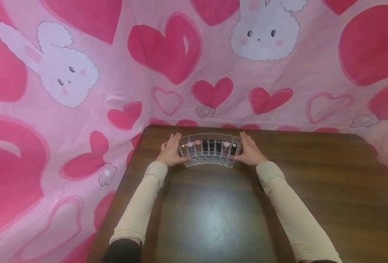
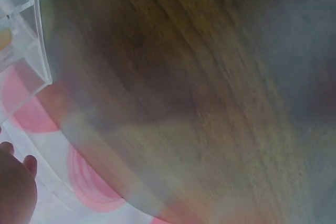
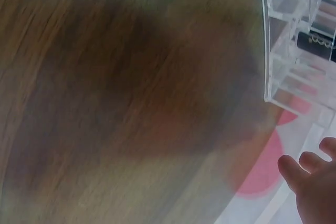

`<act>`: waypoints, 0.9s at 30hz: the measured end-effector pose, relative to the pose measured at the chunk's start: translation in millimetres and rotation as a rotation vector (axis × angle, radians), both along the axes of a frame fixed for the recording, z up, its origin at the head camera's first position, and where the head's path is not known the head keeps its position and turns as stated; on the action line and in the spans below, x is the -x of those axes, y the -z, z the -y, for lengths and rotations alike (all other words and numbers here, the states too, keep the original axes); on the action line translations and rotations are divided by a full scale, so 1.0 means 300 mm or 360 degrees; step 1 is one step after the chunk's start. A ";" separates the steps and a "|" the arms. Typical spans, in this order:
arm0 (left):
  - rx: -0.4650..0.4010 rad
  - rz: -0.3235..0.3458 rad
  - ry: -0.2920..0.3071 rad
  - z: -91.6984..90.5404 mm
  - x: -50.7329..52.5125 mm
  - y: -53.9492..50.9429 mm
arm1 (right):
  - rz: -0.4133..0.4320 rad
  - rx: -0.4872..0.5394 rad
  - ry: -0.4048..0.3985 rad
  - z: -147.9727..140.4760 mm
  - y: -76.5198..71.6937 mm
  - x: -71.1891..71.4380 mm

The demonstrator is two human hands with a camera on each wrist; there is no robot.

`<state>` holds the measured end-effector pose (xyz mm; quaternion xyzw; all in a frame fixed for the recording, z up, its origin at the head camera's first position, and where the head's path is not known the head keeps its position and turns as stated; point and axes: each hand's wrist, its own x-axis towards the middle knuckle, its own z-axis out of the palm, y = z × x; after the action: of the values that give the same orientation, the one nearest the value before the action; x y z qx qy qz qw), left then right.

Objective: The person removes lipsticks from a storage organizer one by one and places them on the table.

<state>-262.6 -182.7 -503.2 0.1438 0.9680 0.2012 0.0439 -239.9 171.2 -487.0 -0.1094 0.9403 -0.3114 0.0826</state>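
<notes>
A clear, curved lipstick organizer is at the table's far side in the head view. Several lipsticks stand in its back row, with black, pink, silvery and gold caps; the compartments in front hold none. At its left end, my left hand grips it, thumb at the front and fingers along the side. My right hand holds the right end the same way. Each wrist view catches only an end of the organizer and part of the hand. Whether its base touches the table is unclear.
The brown wooden table has rounded corners and reflects light near its front. Pink cloth printed with hearts and rabbits hangs behind it and to the left, and shows past the right edge too.
</notes>
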 end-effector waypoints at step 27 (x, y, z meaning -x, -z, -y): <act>0.0099 -0.0001 -0.0078 -0.047 0.013 0.007 | 0.0028 0.0128 0.0103 0.045 0.045 0.017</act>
<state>-266.5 -168.6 -505.2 0.1186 0.9770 0.1720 0.0431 -244.9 157.7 -500.5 -0.0796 0.9293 -0.3525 0.0761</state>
